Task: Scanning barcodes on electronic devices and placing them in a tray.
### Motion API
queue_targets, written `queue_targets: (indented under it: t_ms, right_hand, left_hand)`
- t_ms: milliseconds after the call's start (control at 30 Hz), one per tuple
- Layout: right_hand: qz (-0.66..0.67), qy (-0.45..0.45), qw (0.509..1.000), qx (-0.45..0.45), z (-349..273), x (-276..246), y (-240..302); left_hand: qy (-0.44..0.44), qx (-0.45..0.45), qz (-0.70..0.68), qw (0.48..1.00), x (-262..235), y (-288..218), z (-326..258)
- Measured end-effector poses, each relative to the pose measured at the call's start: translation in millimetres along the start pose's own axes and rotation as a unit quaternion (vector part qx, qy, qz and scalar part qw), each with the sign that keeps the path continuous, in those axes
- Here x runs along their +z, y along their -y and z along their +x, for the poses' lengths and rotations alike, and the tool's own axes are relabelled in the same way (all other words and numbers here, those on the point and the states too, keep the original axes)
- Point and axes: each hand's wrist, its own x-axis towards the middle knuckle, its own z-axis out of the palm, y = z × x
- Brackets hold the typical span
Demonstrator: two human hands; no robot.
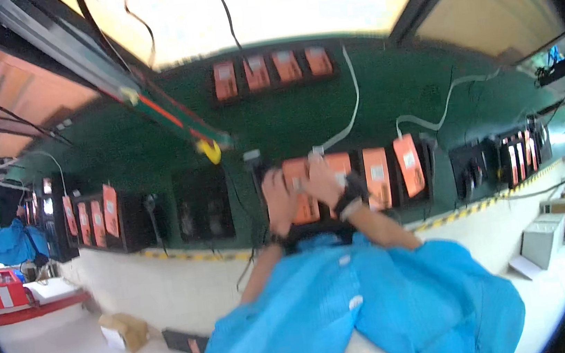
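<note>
A black tray (399,194) with several orange flat rectangular pieces with white labels lies directly in front of me on the green bench. My left hand (279,198) rests at the tray's left end, fingers stretched forward and apart, beside an orange piece (305,205). Just right of it, my right hand (325,182) reaches over the orange pieces. Its fingertips look closed on the plug (316,151) of a white cable (344,132), though blur softens the detail. Another orange piece (409,165) at the tray's right end sits tilted, with a second white cable (426,122) meeting its top.
Another black tray of orange pieces (255,73) stands at the bench's far edge. More trays (98,222) line the left, others (521,156) the right. A yellow-tipped hanging tool (211,151) slants over the bench. A person in blue (11,242) works far left. A cardboard box (124,332) lies on the floor.
</note>
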Motion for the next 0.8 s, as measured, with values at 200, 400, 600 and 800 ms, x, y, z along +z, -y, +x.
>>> queue_targets:
  t_ms: [200,400,600,800]
  right_hand:
    - [0.062,-0.086,0.994,0.017,-11,5,11]
    - [0.109,-0.076,0.989,0.058,-26,14,30]
    - [0.236,-0.025,0.964,0.118,-26,5,15]
    - [0.218,0.044,0.975,0.005,-42,-40,-5]
  left_hand:
    - [0.072,-0.012,0.058,0.996,-2,-5,23]
    - [0.008,-0.008,-0.054,0.998,12,8,-3]
    - [-0.020,-0.045,-0.099,0.994,6,-7,11]
    - [0.129,-0.111,-0.308,0.936,-22,-19,32]
